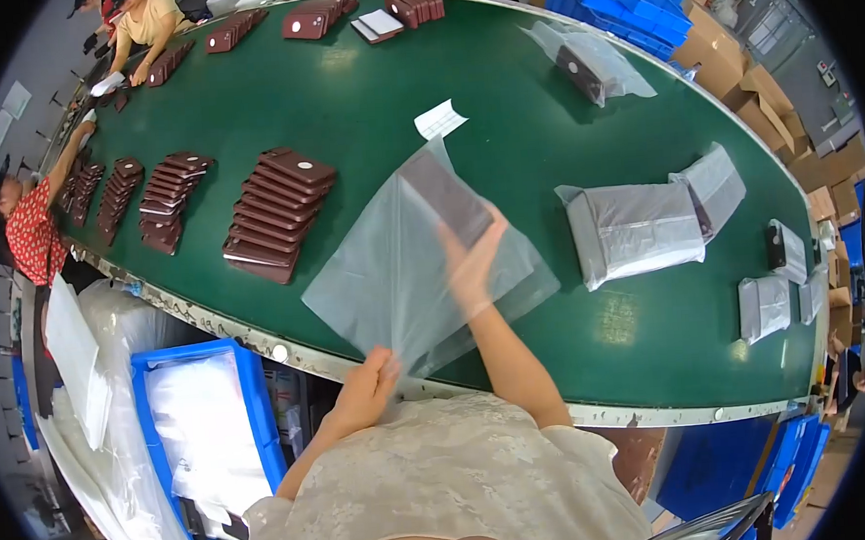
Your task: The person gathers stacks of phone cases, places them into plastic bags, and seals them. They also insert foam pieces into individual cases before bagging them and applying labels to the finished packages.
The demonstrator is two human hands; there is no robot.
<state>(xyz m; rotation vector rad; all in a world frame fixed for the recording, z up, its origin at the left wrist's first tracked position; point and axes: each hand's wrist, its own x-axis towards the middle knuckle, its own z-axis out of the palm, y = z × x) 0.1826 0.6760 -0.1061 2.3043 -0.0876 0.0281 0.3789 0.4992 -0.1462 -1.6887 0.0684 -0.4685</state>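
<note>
A large clear plastic bag (368, 274) spreads over the near middle of the green table. Pinched at its lower corner is my left hand (365, 388), fingers closed near the table's front edge. Toward the bag's upper end lies a dark brown block (448, 200), seen through the film. My right hand (473, 258) grips this block at its lower end, thumb on one side and fingers on the other. A curled white sheet (440, 120) lies just beyond the bag. Left of the bag is a fanned pile of brown flat cases (276, 215) with white round marks.
Bagged brown packs (638, 233) lie at the right, another bagged pack (593, 67) at the far right. More brown piles (176, 202) line the left and back. A blue crate (210, 432) with white sheets stands below left. A person in red (32, 230) reaches over the left end.
</note>
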